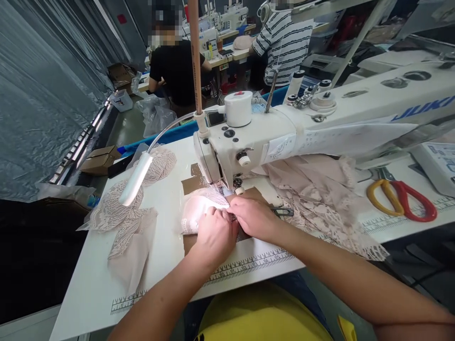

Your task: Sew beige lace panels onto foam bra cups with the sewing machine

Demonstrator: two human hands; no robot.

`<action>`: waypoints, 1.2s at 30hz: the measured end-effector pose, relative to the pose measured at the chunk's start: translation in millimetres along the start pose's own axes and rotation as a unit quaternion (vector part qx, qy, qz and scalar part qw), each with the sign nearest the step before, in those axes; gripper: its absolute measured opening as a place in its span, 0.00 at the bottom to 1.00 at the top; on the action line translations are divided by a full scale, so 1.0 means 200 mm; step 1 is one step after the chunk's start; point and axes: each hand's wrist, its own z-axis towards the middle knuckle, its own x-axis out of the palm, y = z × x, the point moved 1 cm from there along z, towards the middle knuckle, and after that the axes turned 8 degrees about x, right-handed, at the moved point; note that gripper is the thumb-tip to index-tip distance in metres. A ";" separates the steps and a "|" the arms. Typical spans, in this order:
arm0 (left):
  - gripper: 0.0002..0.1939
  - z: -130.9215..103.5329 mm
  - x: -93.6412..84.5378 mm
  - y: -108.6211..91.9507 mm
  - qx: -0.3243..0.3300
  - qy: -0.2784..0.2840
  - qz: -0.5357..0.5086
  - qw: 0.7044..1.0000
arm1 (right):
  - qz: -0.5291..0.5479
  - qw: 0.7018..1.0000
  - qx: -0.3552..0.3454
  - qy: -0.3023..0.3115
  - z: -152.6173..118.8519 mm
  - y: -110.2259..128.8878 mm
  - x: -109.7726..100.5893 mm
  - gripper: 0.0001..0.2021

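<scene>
A pale pink lace bra cup (pixel 194 211) lies under the needle area of a white sewing machine (pixel 249 142), brightly lit. My left hand (pixel 216 232) rests on it, its curled fingers gripping the near right edge. Close by on the right, my right hand (pixel 254 215) pinches the same piece just in front of the presser foot. The fingertips of both hands nearly meet, and the fabric between them is mostly hidden. Beside my right hand, a small dark thread snipper (pixel 282 211) lies on the table.
Lace pieces (pixel 117 208) lie on the left of the table (pixel 167 265), below a lamp (pixel 137 177). More pink lace fabric (pixel 313 184) is heaped at right, near scissors with yellow and red handles (pixel 401 200). Two people sit at machines behind.
</scene>
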 end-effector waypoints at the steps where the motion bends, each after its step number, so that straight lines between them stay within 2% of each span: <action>1: 0.14 -0.02 -0.03 0.02 0.008 0.014 -0.038 0.999 | -0.032 0.999 -0.009 0.005 0.00 0.00 0.02 0.11; 4: 0.17 -0.05 -0.11 0.11 0.063 0.058 -0.224 0.971 | -0.105 0.994 -0.030 0.007 0.00 0.01 0.06 0.12; 6: 0.16 -0.04 -0.12 0.17 0.076 0.035 -0.300 0.950 | -0.132 0.991 -0.030 -0.006 0.00 0.01 0.07 0.12; 10: 0.15 0.00 -0.02 0.23 0.058 -0.055 -0.213 0.974 | -0.148 0.989 0.001 -0.014 0.02 0.03 0.05 0.16; 14: 0.17 0.03 0.09 0.26 0.053 -0.055 -0.115 0.990 | -0.139 0.990 0.029 -0.005 0.05 0.05 0.03 0.19; 17: 0.17 0.05 0.10 0.30 0.075 -0.068 -0.071 0.992 | -0.125 0.991 0.049 -0.007 0.07 0.05 0.02 0.18; 25: 0.17 0.10 0.09 0.38 0.113 -0.097 -0.080 0.986 | -0.144 0.987 0.074 -0.012 0.10 0.07 0.03 0.21; 28: 0.16 0.09 0.09 0.36 0.115 -0.079 -0.059 0.988 | -0.139 0.988 0.067 -0.015 0.09 0.06 0.05 0.22; 31: 0.16 0.04 0.04 0.33 0.100 -0.042 -0.054 0.993 | -0.117 0.991 0.065 -0.022 0.09 0.03 0.06 0.23; 34: 0.11 -0.03 -0.06 0.29 0.112 0.046 -0.115 0.986 | -0.076 0.995 0.056 -0.034 0.09 0.01 0.06 0.21; 36: 0.08 -0.09 -0.15 0.28 0.145 0.134 -0.189 0.962 | -0.052 0.997 0.051 -0.034 0.10 -0.01 0.05 0.21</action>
